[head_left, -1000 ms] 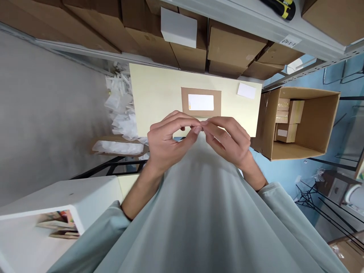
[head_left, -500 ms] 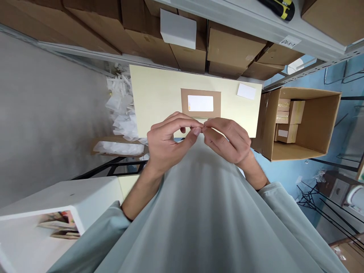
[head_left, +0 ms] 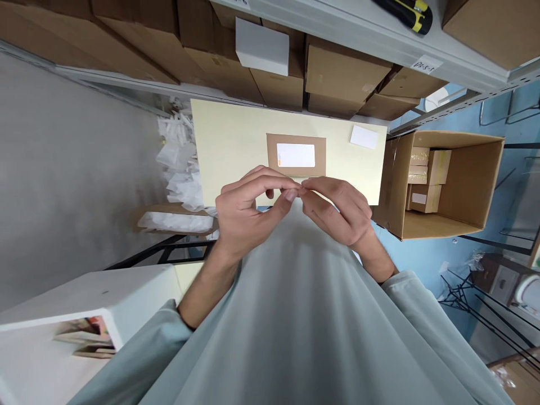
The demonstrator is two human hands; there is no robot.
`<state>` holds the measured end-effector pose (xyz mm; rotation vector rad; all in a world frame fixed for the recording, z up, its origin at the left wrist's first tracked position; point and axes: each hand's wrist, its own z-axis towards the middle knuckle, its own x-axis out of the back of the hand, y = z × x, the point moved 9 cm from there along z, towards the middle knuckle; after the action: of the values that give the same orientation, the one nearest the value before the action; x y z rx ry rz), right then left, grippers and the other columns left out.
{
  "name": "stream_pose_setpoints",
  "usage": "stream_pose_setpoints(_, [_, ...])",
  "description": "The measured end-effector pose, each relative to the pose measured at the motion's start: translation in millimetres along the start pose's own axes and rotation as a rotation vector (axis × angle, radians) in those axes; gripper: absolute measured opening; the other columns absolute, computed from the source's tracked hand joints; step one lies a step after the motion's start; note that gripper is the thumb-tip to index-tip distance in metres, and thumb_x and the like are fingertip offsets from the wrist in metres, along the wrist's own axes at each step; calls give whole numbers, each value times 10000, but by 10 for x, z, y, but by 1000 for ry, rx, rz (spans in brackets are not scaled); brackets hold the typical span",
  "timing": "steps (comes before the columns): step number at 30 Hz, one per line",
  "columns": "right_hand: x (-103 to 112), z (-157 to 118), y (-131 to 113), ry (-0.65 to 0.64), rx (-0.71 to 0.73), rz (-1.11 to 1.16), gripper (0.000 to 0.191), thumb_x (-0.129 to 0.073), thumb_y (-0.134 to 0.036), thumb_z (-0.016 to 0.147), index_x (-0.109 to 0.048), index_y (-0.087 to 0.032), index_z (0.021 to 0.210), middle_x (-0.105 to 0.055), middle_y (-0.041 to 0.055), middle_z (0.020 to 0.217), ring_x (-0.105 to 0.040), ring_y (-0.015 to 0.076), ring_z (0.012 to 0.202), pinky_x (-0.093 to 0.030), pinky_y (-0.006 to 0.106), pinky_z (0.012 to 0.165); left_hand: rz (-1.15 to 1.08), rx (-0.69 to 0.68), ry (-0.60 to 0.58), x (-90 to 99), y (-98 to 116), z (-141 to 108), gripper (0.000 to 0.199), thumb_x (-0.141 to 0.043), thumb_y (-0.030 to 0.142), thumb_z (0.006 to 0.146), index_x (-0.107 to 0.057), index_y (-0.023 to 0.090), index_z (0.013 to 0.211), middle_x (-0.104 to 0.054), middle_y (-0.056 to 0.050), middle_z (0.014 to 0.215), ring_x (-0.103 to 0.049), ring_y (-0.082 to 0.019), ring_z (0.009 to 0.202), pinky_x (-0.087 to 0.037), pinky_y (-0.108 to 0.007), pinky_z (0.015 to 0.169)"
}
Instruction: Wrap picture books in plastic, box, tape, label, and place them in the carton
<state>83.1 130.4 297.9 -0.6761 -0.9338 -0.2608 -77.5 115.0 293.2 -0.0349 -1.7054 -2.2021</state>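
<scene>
My left hand [head_left: 248,208] and my right hand [head_left: 337,209] meet fingertip to fingertip in front of my chest. Thumb and fingers are pinched together on each. Whatever lies between the tips, if anything, is too small to make out. Just beyond them a flat brown cardboard box [head_left: 296,171] with a white label [head_left: 296,155] rests on the pale yellow tabletop [head_left: 232,140]. A small white slip [head_left: 364,136] lies at the table's far right corner.
On the right stands an open carton [head_left: 455,225] with several small boxes inside. Shelved cardboard boxes [head_left: 346,70] line the back, under a shelf bearing a black and yellow tool [head_left: 411,14]. White plastic bags [head_left: 181,152] are heaped at left, above a white bin [head_left: 139,287].
The view has shifted very slightly. Both hands keep the same pinched pose, and the box and slip stay where they were on the table.
</scene>
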Motion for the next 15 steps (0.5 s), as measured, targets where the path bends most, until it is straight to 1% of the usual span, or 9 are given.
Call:
stream_pose_setpoints(4, [45, -12, -5, 32, 6, -14, 214, -777, -402, 1074, -774, -313, 1269, -829, 56, 1209, -828, 231, 1045, -758, 387, 908, 2, 11, 0, -17, -9, 2, 145, -811, 419, 1012, -830, 297, 935, -758, -18, 808, -669, -171, 712, -549, -344, 610])
stream_pose_setpoints(7, [59, -7, -10, 31, -19, 2, 222, -784, -390, 1068, -770, -294, 1268, -826, 68, 1216, -826, 238, 1078, -752, 399, 948, 24, 10, 6, -24, -9, -3, 141, -816, 422, 1002, -828, 301, 932, -763, -14, 821, -675, -172, 725, -561, -345, 623])
stream_pose_setpoints(11, [83, 1, -18, 41, -69, 17, 213, -790, -345, 1059, -768, -275, 1259, -818, 81, 1214, -826, 251, 1108, -750, 407, 957, 52, -33, 6, -41, 32, 6, 153, -804, 415, 1006, -819, 297, 910, -771, -16, 832, -687, -181, 740, -588, -361, 662])
stream_pose_setpoints(13, [102, 1, -17, 59, -85, 18, 198, -779, -314, 1063, -767, -270, 1255, -817, 82, 1214, -824, 250, 1112, -749, 405, 960, 67, -26, -4, -58, 30, 17, 184, -809, 431, 1001, -811, 287, 887, -774, -17, 827, -701, -191, 746, -609, -380, 699])
stream_pose_setpoints(15, [93, 1, -12, 50, -96, 12, 193, -775, -301, 1063, -767, -262, 1252, -814, 88, 1219, -820, 253, 1123, -746, 408, 967, 85, -9, -15, -73, 20, 29, 211, -818, 457, 992, -807, 282, 874, -776, -14, 819, -714, -201, 751, -625, -395, 732])
